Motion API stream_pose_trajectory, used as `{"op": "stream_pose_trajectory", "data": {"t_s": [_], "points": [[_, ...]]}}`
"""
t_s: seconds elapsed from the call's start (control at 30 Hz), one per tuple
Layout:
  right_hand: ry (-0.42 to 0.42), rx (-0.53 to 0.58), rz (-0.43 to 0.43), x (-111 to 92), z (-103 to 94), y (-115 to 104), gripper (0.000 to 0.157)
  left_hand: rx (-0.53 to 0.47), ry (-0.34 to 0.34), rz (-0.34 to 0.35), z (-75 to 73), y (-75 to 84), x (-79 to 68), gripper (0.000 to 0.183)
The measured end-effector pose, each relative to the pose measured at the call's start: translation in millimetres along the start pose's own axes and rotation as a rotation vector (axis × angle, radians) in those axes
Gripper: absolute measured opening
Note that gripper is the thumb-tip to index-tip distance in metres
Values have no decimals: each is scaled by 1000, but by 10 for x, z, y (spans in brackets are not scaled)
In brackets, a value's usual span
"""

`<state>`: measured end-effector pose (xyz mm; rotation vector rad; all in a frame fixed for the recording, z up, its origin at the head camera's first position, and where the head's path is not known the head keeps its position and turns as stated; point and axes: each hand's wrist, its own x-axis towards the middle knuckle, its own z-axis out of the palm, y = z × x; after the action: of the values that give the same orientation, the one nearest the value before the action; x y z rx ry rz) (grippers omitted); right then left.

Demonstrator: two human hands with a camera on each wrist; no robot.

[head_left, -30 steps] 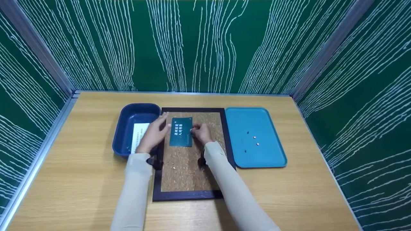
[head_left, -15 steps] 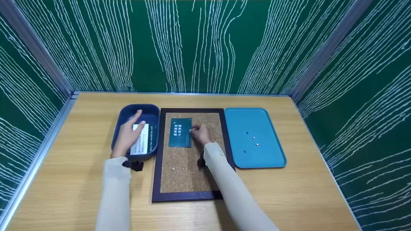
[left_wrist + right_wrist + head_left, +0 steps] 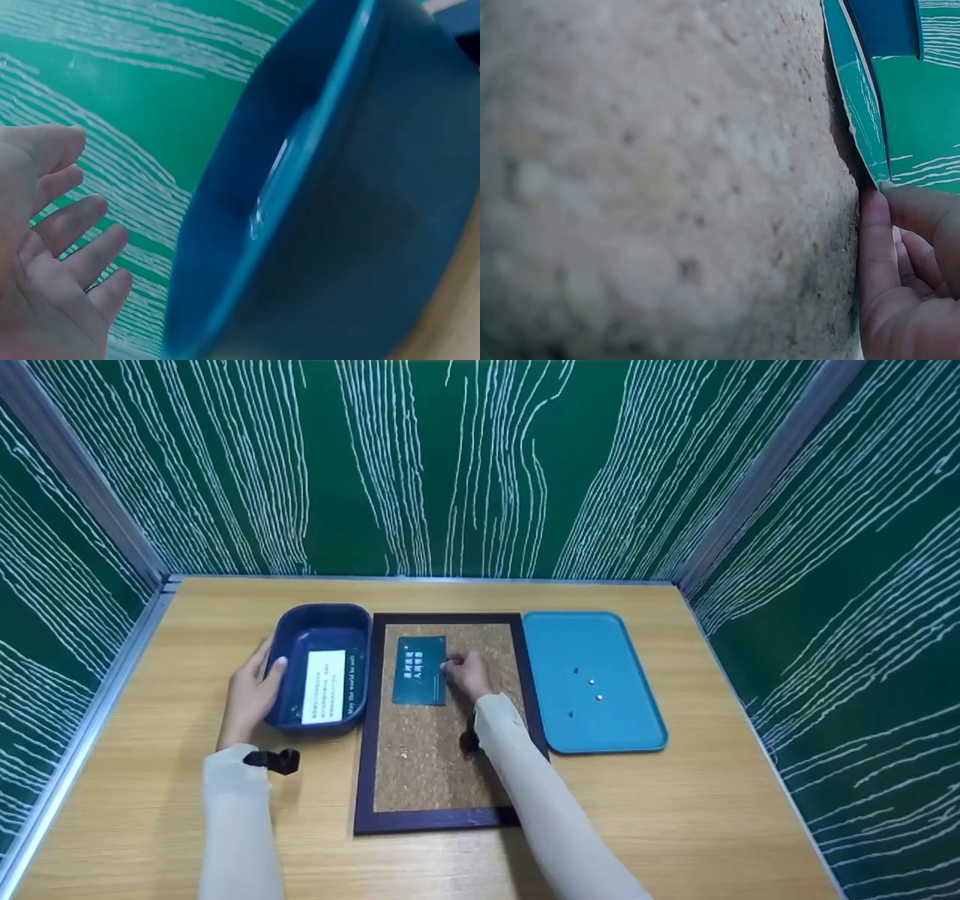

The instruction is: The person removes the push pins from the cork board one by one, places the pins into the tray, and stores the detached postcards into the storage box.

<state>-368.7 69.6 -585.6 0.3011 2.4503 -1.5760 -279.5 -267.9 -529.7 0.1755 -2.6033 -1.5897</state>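
A dark green card (image 3: 414, 690) with white characters lies over the upper part of a dark-framed cork board (image 3: 431, 765). My right hand (image 3: 471, 673) pinches the card's right edge between thumb and index finger; in the right wrist view the card (image 3: 859, 97) bows slightly off the cork. Beside the left wall of a navy blue basin (image 3: 320, 619) is my left hand (image 3: 251, 694), its thumb near the rim. The left wrist view shows that hand (image 3: 64, 262) with fingers spread and relaxed, holding nothing.
Inside the basin lie a white printed card (image 3: 323, 688) and a dark card with white lettering (image 3: 352, 682). A turquoise tray (image 3: 600, 641) right of the board carries several tiny pieces, including a pale one (image 3: 599, 697). Green panels (image 3: 495, 472) surround the table.
My left hand has moved left from beside the green card, across the basin, to its outer left side. The right hand keeps its pinch on the card in about the same place.
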Motion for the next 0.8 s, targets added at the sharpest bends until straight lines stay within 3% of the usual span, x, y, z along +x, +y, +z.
{"op": "stream_pose_trajectory", "data": {"t_s": [0.5, 0.8], "points": [[8, 15, -4, -25, 1, -4, 28, -269, 22, -268, 7, -332, 28, 59], [5, 13, -7, -18, -4, 8, 29, -513, 68, -350, 84, -437, 26, 51]]}}
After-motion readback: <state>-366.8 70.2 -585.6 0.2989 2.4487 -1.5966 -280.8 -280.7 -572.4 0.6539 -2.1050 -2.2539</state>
